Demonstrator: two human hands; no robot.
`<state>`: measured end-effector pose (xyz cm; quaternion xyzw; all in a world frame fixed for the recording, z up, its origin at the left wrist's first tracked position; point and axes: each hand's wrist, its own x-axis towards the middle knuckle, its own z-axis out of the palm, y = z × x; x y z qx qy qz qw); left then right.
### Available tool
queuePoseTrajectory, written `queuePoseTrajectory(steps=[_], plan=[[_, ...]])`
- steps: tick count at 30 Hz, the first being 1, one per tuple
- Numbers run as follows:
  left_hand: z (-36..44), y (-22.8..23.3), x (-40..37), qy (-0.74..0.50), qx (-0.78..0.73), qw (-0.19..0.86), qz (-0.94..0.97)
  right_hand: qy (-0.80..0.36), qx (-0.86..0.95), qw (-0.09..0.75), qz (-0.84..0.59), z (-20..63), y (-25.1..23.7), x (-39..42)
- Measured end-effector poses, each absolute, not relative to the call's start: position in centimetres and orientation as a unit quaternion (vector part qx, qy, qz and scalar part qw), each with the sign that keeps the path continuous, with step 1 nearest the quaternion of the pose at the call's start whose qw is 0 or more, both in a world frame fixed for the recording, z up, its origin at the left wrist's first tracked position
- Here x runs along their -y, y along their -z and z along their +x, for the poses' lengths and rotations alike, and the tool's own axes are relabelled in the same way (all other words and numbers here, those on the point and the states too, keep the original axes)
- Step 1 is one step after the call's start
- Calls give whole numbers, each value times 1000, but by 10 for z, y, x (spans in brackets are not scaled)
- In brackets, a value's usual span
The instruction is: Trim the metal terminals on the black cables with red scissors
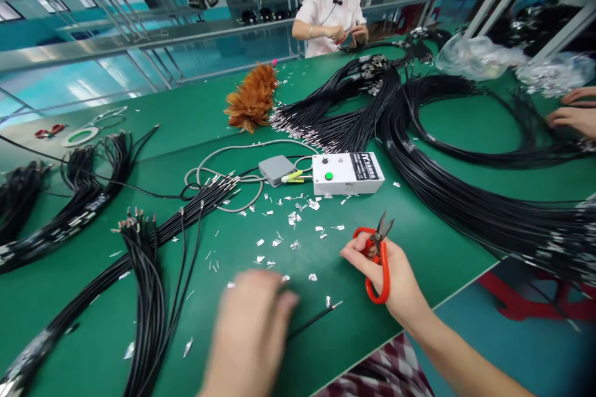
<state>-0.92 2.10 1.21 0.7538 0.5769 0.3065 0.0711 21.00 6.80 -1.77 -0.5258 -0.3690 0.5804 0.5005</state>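
Observation:
My right hand point(395, 273) is wrapped around scissors point(385, 260) with red handles, their short dark blades pointing up and a little apart. My left hand point(251, 329) is smeared by motion low over the table, so its finger grip is unclear. A single black cable point(310, 322) with a bare, light-coloured tip emerges beside that hand; whether the fingers touch it cannot be told. Scraps of silvery foil point(294, 218) lie scattered on the green table point(335, 347) between and beyond my hands. Left of my left hand lies a bundle of black cables point(144, 285) with stripped ends.
A white box point(347, 175) with a green button sits mid-table beside a grey pedal-like block point(278, 170). Large black cable bundles point(437, 198) curve along the right. Behind are an orange feather duster point(254, 99) and a co-worker point(330, 12); another person's hand point(575, 118) shows at right.

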Motion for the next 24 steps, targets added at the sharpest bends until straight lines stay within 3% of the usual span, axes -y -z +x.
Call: queuePoseTrajectory(steps=[3,8,14,24], plan=[[33,25,5,-192,-564,168,786,-587,379,485,-526,213,18,-63],[37,20,18,-268,-588,323,691,-689,391,408,-454,211,15,-46],[30,-15,7,-319,-561,346,681,-773,335,422,-335,194,12,-41],[41,-12,9,-434,-623,360,542,-860,106,417,-273,165,24,-19]])
